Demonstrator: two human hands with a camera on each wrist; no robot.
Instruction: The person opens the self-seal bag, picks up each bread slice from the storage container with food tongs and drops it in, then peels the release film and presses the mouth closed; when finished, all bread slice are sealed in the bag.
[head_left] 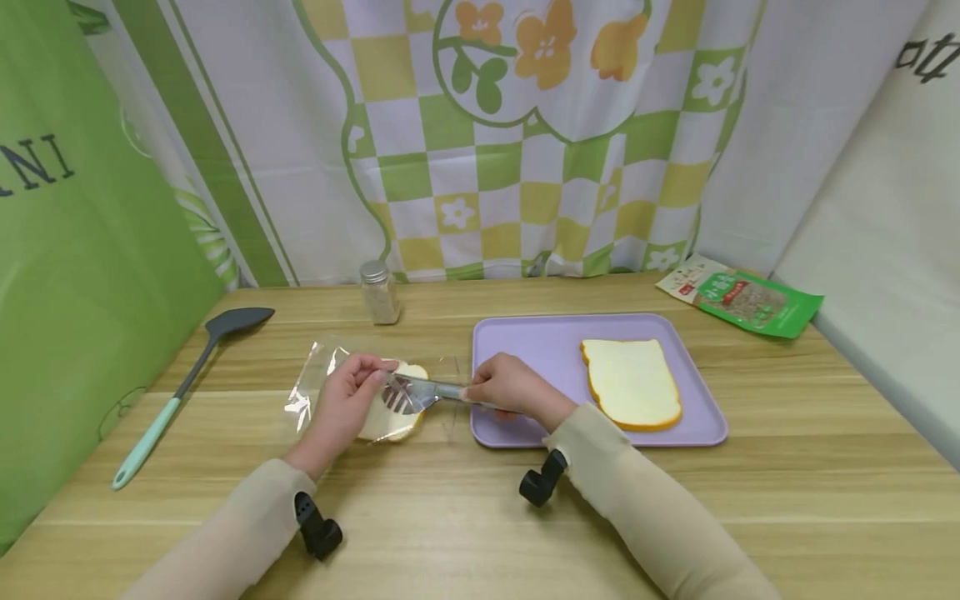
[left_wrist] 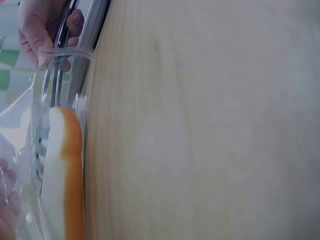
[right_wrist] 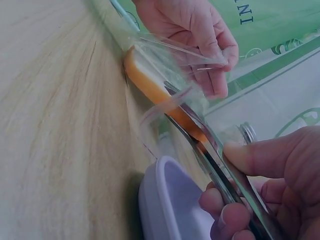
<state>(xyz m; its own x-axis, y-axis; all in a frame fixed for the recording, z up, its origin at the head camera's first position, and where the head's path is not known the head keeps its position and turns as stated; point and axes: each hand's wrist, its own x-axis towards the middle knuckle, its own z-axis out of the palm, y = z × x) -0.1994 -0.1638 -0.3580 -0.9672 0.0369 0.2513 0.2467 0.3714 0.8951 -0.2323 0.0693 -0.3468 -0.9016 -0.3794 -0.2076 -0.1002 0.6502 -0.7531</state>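
In the head view my right hand point(head_left: 517, 385) grips metal tongs point(head_left: 450, 391) by their arms, thumb on the upper one. Their slotted head lies over a slice of bread point(head_left: 405, 425) inside a clear plastic bag point(head_left: 303, 400). The right wrist view shows the brown-crusted slice point(right_wrist: 150, 85) between the two tong arms, which pass through the bag's mouth point(right_wrist: 167, 104). With thumb and fingers, my left hand point(head_left: 341, 408) pinches the bag's upper film above the slice. A second bread slice point(head_left: 633, 383) lies flat on the lilac tray point(head_left: 525, 337), right of the tongs.
A black turner with a mint handle point(head_left: 153, 433) lies at the table's left. Behind the bag stands a metal-capped glass jar point(head_left: 381, 298). At the back right lies a green and white pouch point(head_left: 750, 304). Curtains point(head_left: 465, 208) hang behind the table.
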